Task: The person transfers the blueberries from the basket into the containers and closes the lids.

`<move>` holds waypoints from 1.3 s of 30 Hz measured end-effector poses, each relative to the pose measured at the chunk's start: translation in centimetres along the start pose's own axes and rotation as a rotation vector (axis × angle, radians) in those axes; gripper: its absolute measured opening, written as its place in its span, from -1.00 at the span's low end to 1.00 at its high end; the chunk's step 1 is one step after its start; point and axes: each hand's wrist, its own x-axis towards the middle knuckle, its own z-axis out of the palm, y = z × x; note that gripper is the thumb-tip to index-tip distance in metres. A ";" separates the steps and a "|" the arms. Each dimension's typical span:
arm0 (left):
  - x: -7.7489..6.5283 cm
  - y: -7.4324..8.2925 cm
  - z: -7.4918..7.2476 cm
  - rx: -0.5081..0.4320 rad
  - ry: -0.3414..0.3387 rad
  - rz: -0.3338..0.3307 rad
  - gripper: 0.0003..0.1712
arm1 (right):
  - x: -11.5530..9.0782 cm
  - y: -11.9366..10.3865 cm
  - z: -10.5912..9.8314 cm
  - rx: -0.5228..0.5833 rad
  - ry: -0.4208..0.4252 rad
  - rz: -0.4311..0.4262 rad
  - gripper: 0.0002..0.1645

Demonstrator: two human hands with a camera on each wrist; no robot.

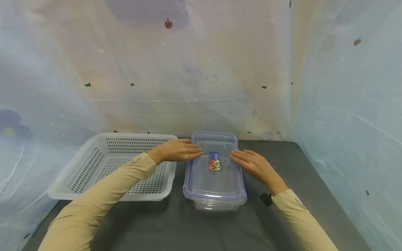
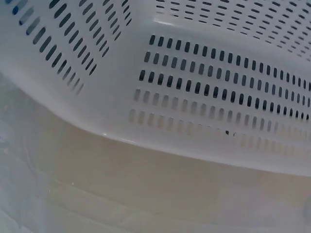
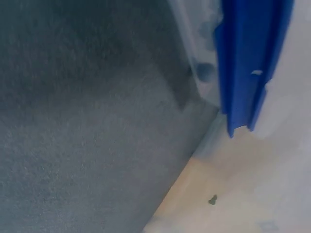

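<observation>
A clear plastic food container [image 1: 215, 205] with a see-through lid [image 1: 216, 183] stands on the dark table, its long side pointing away from me. A blue label with pictures of food [image 1: 214, 161] is on the lid. My left hand [image 1: 176, 150] reaches over from the left, fingers extended onto the lid's left edge. On the opposite edge lie the straight fingers of my right hand [image 1: 255, 165]. In the right wrist view, a blue side clip [image 3: 250, 63] runs along the container. Neither wrist view shows a hand.
A white slotted plastic basket [image 1: 168, 186] stands left of the container, under my left forearm; its slotted wall [image 2: 194, 87] fills much of the left wrist view. Patterned sheeting [image 1: 201, 69] hangs behind and at both sides of the dark table [image 1: 273, 153].
</observation>
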 end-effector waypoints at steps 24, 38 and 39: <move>2.9 1.2 2.7 0.031 0.023 0.060 -0.84 | -0.8 0.4 1.5 -0.009 -0.170 0.026 -0.48; 2.4 1.4 1.5 -0.129 -0.076 0.013 -0.67 | -1.3 -0.2 1.4 0.072 -0.150 0.103 -0.46; 2.4 1.3 1.3 -0.172 -0.087 -0.016 -0.66 | -1.4 -0.2 1.4 0.079 -0.140 0.126 -0.47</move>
